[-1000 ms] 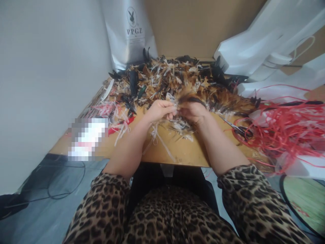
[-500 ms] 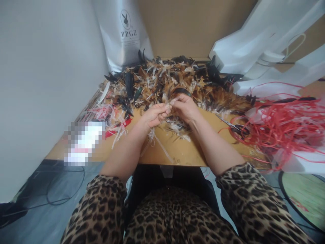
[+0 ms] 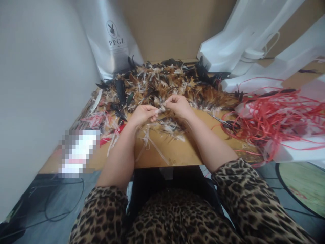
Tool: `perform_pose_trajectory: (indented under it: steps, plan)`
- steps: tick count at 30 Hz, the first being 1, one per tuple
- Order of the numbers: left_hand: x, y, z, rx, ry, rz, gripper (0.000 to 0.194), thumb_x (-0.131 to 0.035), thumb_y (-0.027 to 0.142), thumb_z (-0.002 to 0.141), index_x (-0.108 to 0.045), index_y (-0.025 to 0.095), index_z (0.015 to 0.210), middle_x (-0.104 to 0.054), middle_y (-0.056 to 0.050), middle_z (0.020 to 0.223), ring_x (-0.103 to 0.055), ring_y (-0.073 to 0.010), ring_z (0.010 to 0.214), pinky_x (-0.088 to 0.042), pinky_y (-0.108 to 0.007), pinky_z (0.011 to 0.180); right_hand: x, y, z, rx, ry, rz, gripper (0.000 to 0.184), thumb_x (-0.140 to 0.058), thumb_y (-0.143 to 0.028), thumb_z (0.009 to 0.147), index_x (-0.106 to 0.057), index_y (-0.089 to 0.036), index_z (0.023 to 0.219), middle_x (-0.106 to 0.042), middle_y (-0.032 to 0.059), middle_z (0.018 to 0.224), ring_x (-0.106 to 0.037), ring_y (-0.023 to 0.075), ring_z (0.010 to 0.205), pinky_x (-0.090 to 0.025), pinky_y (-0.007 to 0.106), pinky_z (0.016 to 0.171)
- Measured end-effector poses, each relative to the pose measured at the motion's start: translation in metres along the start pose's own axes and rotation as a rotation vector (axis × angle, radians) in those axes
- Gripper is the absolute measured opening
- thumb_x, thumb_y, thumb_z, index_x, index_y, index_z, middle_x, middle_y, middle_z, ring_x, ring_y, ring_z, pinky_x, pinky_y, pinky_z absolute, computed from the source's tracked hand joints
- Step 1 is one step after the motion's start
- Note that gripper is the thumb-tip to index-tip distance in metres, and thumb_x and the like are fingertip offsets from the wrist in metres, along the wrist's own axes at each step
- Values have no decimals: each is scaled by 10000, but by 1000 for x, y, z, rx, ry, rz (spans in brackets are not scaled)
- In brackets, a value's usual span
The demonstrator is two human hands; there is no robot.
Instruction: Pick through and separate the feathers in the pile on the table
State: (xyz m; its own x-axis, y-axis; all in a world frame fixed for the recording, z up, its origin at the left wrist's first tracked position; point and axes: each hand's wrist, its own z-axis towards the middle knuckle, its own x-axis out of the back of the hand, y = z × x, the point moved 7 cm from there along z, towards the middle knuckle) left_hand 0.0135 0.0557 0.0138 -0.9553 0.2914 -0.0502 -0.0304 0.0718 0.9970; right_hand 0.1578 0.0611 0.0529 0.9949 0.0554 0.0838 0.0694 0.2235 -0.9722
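The person's left hand (image 3: 142, 115) and right hand (image 3: 179, 105) each pinch, fingertips closed, a small brown-and-white feather tuft (image 3: 158, 102); its base is partly hidden, indistinct.

Silver bag (image 3: 115, 56) beside pale wall (image 3: 43, 74)

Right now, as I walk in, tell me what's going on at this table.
A person is handling feathers at a table. The left hand and right hand are close together, each with a pinching grip on small feathery bits; whether they form one piece is too small to tell. A heap of feathers lies just beyond. Scissors lie to the right, untouched, beside tangled red strips.
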Motion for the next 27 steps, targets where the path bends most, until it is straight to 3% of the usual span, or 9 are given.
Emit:
perform_pose_trajectory:
  steps: [4,8,13,16,19,27]
  plan:
    - [3,2,1,-51,33,-4,281,-727,357,585,-654,107,691,-593,-17,544,-499,-53,421,-365,-163,408,0,11,4,-37,-3,23,145,-645,-233,551,-561,-120,585,-532,-34,516,-432,56,482,-352,199,512]
    - [-1,11,2,-212,88,35,257,-705,365,615,-668,122,687,-587,-16,544,-449,-43,407,-333,-177,409,-5,26,6,-81,1,50,127,-628,-225,549,-553,-127,581,-537,-32,515,-445,60,481,-360,194,502]
    - [-10,16,1,-351,99,-12,203,-723,324,591,-659,132,588,-601,-31,684,-449,-32,461,-343,-186,438,-11,42,5,-207,-20,146,115,-607,-219,554,-519,-148,577,-471,-54,434,-377,51,396,-298,184,409]
    - [-9,12,3,-330,103,-103,171,-723,296,593,-669,135,603,-613,-42,742,-454,-28,482,-330,-173,423,-13,44,5,-246,-20,211,136,-626,-222,546,-514,-148,569,-476,-49,433,-385,51,394,-309,185,405]
    - [-8,7,5,-263,106,-166,174,-719,280,601,-694,144,707,-604,-33,669,-457,-34,480,-303,-153,394,-15,42,4,-262,-23,262,122,-618,-188,545,-504,-145,542,-463,-52,414,-392,50,395,-320,183,409]
    - [-7,4,5,-204,99,-130,237,-688,312,641,-688,124,785,-587,-11,533,-462,-30,420,-332,-139,394,-23,51,0,-404,-107,401,125,-648,-141,548,-524,-128,541,-488,-42,415,-423,44,412,-334,162,411]
